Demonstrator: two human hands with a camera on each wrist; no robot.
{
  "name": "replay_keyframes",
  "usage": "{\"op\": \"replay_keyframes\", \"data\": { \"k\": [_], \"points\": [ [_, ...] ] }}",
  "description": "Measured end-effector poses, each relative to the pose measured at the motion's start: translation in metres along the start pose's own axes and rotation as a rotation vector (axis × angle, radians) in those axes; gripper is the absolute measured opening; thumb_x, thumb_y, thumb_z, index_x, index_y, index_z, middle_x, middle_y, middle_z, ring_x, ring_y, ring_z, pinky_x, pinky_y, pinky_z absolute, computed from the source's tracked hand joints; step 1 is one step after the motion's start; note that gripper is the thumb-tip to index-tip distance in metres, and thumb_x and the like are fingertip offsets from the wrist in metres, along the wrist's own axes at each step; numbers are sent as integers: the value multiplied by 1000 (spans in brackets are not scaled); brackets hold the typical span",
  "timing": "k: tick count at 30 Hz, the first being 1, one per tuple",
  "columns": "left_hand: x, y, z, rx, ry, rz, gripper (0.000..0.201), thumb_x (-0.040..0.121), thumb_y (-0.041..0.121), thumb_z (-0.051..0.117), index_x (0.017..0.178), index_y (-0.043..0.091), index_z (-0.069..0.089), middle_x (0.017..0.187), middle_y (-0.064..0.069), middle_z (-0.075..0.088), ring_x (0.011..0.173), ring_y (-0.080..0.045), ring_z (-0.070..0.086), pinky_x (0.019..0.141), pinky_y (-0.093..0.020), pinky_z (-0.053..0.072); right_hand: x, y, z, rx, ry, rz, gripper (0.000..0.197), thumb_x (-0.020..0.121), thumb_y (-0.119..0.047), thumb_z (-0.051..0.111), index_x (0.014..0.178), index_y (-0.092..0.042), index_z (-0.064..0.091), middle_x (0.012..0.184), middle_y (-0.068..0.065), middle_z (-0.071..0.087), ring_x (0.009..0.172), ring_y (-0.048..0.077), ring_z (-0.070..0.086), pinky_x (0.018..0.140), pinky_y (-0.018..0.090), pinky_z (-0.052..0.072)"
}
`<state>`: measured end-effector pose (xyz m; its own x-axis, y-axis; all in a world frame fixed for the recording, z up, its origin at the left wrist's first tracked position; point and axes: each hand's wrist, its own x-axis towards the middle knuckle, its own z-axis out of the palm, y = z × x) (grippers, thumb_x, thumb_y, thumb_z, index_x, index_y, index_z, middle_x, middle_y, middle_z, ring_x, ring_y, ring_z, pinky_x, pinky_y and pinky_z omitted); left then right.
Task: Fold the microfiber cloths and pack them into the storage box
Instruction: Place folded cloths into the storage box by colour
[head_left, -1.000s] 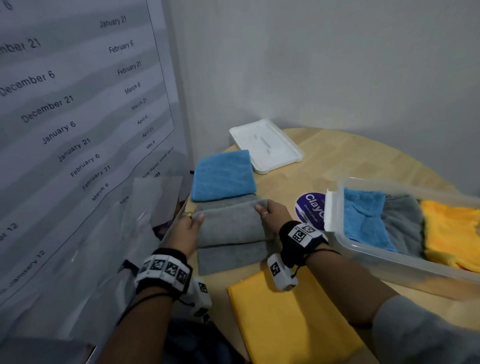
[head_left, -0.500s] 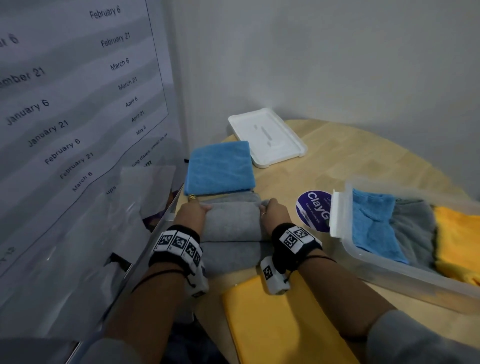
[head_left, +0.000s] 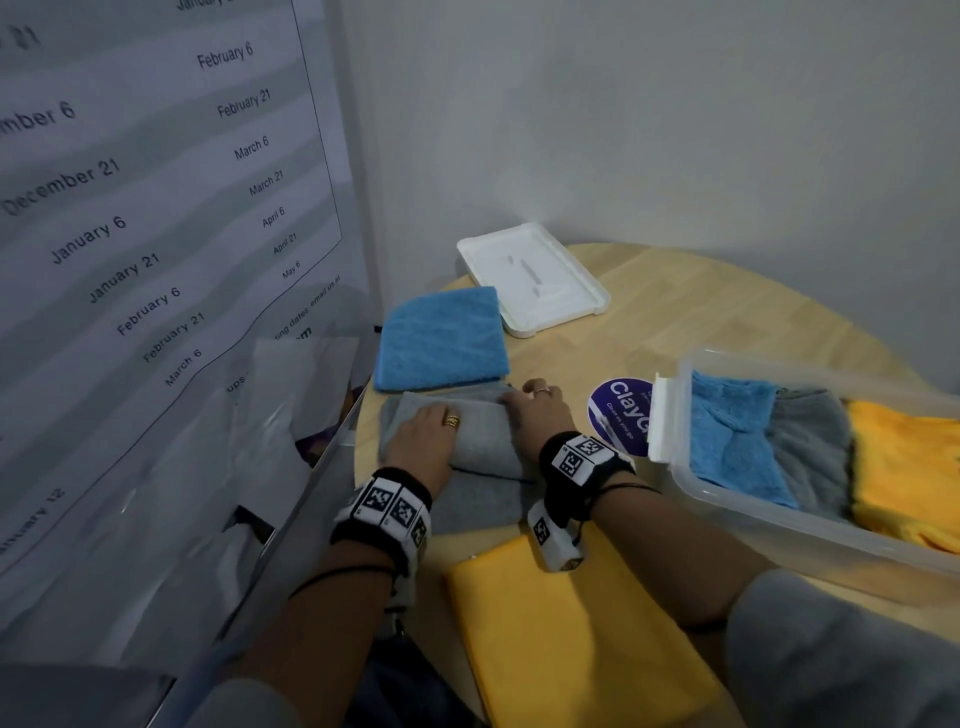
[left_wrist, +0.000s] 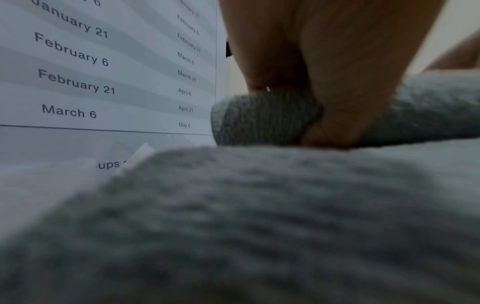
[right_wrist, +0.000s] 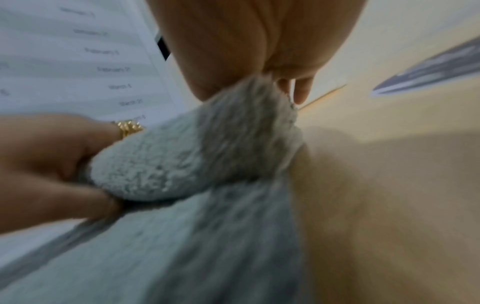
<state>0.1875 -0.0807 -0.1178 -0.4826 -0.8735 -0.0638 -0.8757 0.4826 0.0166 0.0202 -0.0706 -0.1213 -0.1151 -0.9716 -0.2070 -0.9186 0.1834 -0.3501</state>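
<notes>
Item: grey cloth, part-rolled, our left hand and right hand each clamped on one end. Its long axis runs hand to hand. Box lies right of the grip, nearer our right hand.

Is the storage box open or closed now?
Open. The storage box has no cover on top, its cloths show from above, and a white lid lies apart on the table.
</notes>
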Motion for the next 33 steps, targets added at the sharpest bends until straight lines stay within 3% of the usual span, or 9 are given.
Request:
{"op": "replay_keyframes", "data": {
  "k": [5, 10, 12, 16, 19, 22, 26, 30, 33],
  "points": [
    [-1, 9, -19, 15, 216, -2, 34, 96, 21, 43, 128, 27, 52, 139, -2, 42, 130, -21, 34, 111, -39, 21, -4, -4, -19, 20, -120, -73, 38, 88, -12, 46, 125, -7, 52, 131, 14, 45, 126, 32, 37, 104, 36, 35],
    [-19, 16, -71, -311, 542, 180, 27, 85, 34, 50, 107, 35, 65, 137, -6, 44, 135, -32, 25, 102, -69, 25, -48, -14, -65, 1139, -251, -7, 37, 93, -44, 43, 116, -17, 56, 115, 7, 63, 105, 22, 61, 88, 34, 48],
    [-25, 24, -91, -458, 604, 323, 30, 85, 26, 60, 110, 41, 57, 139, -1, 35, 136, -29, 17, 105, -68, 22, -71, -12, -85, 1460, -368, -34, 43, 87, -50, 49, 113, -18, 58, 103, 4, 70, 94, 19, 68, 77, 30, 54],
    [-35, 54, -113, -539, 656, 384, 53, 88, 15, 58, 130, 41, 39, 147, -7, 23, 138, -29, 19, 114, -46, 21, -111, 8, -122, 1422, -253, -100, 52, 72, -46, 73, 108, -9, 62, 100, 9, 71, 91, 25, 68, 76, 33, 57],
    [-39, 88, -118, -1140, 479, 168, 64, 88, -2, 44, 134, 38, 27, 142, -18, 35, 125, -25, 41, 102, -40, 41, -136, 32, -146, 1414, 4, -73, 29, 92, -33, 54, 109, -11, 61, 101, 6, 70, 88, 22, 68, 71, 31, 57],
    [-47, 142, -134, -1625, 116, 86, 47, 98, 16, 46, 131, 37, 21, 110, -7, 61, 87, -12, 62, 68, -21, 54, -159, 57, -169, 1487, 166, -86, 33, 98, -30, 43, 123, -11, 52, 107, 3, 67, 91, 17, 68, 74, 30, 59],
    [-40, 207, -142, -1438, 18, 391, 77, 90, 6, 59, 139, 35, 7, 115, -1, 56, 95, 0, 61, 76, -14, 54, -171, 104, -198, 1485, 200, 16, 35, 98, -23, 45, 129, -7, 47, 112, 9, 64, 100, 26, 63, 78, 36, 58],
    [-19, 248, -136, -1341, -155, 492, 69, 90, -4, 54, 142, 18, 16, 122, 2, 39, 110, -11, 50, 81, -11, 51, -171, 160, -214, 1363, 391, 166, 73, 89, 2, 56, 145, -23, 18, 120, 8, 48, 113, 30, 51, 86, 46, 51],
    [-6, 265, -119, -1208, -333, 484, 60, 92, 2, 53, 142, 15, 21, 126, -7, 42, 118, -22, 51, 88, -22, 50, -168, 189, -203, 1188, 316, 159, 81, 89, 9, 50, 145, -34, 11, 131, 8, 35, 120, 33, 44, 90, 48, 46]
  ]
}}
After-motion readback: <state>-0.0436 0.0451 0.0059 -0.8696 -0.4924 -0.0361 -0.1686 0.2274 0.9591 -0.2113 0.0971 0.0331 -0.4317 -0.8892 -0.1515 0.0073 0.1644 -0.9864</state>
